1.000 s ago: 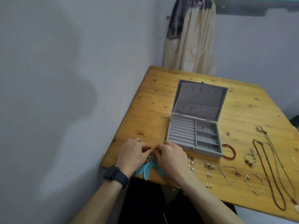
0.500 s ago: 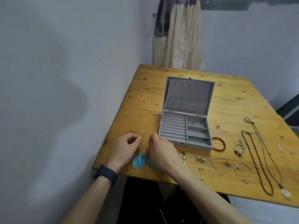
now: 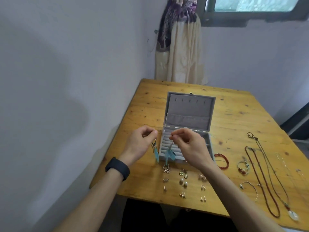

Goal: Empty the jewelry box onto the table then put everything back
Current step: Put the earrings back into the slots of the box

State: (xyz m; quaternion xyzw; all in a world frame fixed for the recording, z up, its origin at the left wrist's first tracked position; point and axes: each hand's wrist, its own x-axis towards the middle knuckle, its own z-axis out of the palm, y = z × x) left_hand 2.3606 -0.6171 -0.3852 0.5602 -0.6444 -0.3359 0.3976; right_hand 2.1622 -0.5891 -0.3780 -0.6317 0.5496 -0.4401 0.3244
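Nearest the person, small stud earrings (image 3: 203,198) lay in pairs on the wooden table (image 3: 147,106) close to its near edge, with two pearl earrings (image 3: 183,183) just beyond them. Off to the right lay a thin bangle (image 3: 249,188), a long red bead necklace (image 3: 265,181), a cord necklace with a pale pendant (image 3: 293,216) and, closer to the box, a red bead bracelet (image 3: 226,159). A dark watch (image 3: 117,168) sat on the left wrist. The left hand (image 3: 140,143) was raised above the table, its fingers curled, thumb and forefinger pinching the hook of a blue feather earring (image 3: 155,151) that hung freely below. The right hand (image 3: 189,144) was held level with it and a little apart, pinching the second feather earring (image 3: 168,153) in the same way. That earring dangled in front of the near wall of the box, and whether its tip touched the table could not be told. Behind both hands stood the grey jewelry box (image 3: 190,111), open on the table with its lid upright. Its ring rolls showed on the left, while the right hand hid most of the compartments on the right. Beyond the far edge of the table a cream and purple curtain (image 3: 180,47) hung in the corner beside a window (image 3: 254,7).
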